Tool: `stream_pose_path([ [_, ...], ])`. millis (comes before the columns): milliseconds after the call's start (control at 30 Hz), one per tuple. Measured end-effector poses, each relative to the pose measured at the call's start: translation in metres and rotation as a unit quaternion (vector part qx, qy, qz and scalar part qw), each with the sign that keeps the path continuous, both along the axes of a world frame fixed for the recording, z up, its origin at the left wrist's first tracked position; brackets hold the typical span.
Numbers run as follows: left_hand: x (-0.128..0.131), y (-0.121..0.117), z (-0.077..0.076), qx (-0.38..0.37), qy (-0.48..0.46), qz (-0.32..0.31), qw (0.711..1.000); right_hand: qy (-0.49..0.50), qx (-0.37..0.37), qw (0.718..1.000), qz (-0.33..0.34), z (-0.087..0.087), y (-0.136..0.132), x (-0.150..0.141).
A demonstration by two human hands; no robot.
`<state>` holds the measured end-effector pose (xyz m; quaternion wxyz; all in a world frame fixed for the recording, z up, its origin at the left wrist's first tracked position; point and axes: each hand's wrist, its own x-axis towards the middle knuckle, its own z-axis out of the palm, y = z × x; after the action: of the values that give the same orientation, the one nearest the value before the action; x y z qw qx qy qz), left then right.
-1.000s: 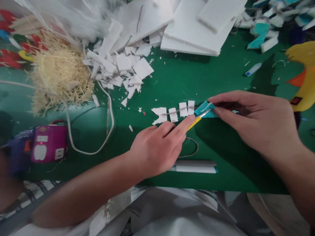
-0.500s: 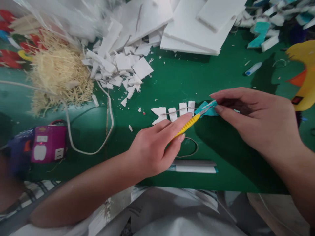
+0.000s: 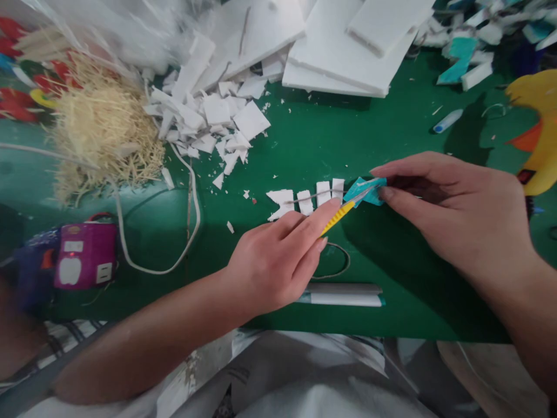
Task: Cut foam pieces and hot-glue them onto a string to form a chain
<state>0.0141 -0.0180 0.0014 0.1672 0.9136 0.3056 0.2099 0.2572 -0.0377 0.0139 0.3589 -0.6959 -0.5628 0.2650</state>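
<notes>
My left hand [image 3: 278,261] is closed round a yellow utility knife [image 3: 337,216], forefinger along its back, blade tip against a small teal foam piece [image 3: 364,192]. My right hand [image 3: 456,215] pinches that teal piece between thumb and fingers, holding it on the green table [image 3: 313,139]. Just left of it, several small white foam bits [image 3: 304,200] lie in a row with a thin wire across them.
A pile of white foam scraps [image 3: 213,116] and large white foam sheets [image 3: 339,52] lie at the back. A heap of straw sticks [image 3: 104,128] is at the left, a magenta device [image 3: 85,255] with a white cable nearby. Two pens [image 3: 343,294] lie at the near edge.
The knife in my left hand slid a little back and forth along the teal piece. My right hand shifted slightly upward with the piece still pinched.
</notes>
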Motion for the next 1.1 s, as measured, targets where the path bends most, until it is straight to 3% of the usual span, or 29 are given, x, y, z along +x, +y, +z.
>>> stream_pose_path([
  [300, 0.0009, -0.0005, -0.0055, 0.004, -0.009, -0.015, 1.0, 0.014, -0.012, 1.0, -0.013, -0.0029, 0.0006, -0.0001],
  [733, -0.0002, 0.0002, -0.0018, 0.022, -0.008, -0.019, 1.0, -0.018, -0.005, 1.0, -0.02, 0.0017, 0.0023, -0.0012],
  [1100, 0.0004, -0.001, -0.0008, 0.037, 0.04, -0.015, 0.998, -0.019, -0.008, 1.0, -0.018, 0.0021, 0.0031, -0.0028],
])
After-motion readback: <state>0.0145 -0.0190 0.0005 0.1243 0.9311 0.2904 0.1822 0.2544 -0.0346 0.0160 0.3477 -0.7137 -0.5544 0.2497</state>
